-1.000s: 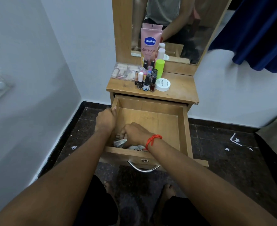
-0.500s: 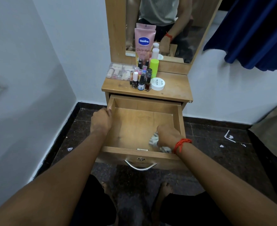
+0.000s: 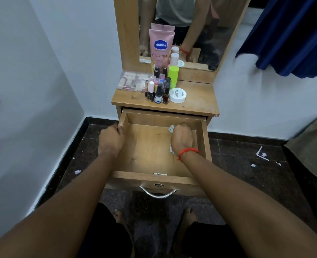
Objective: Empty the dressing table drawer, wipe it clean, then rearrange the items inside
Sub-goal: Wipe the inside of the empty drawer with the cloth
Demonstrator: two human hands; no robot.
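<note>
The wooden drawer (image 3: 150, 175) is pulled out below the dressing table top (image 3: 196, 101), with only my cloth hand inside it. My left hand (image 3: 110, 140) grips the drawer's left wall. My right hand (image 3: 182, 138), a red thread on its wrist, presses a crumpled grey-white cloth (image 3: 171, 129) against the drawer floor at the back right; most of the cloth is hidden under the hand. On the table top stand a pink Vaseline tube (image 3: 161, 47), a green bottle (image 3: 173, 75), several nail polish bottles (image 3: 158, 92), a white round jar (image 3: 177, 95) and a clear plastic case (image 3: 132, 82).
A mirror (image 3: 183, 30) rises behind the table. White walls close in on the left and behind. A dark blue curtain (image 3: 291, 34) hangs at the upper right. Scraps of paper (image 3: 263, 154) lie on the dark tiled floor. My bare feet (image 3: 189, 215) are below the drawer handle (image 3: 158, 194).
My right hand has swept the cloth from the drawer's front left, across to the front right, then to the back right. My left hand stays on the left wall.
</note>
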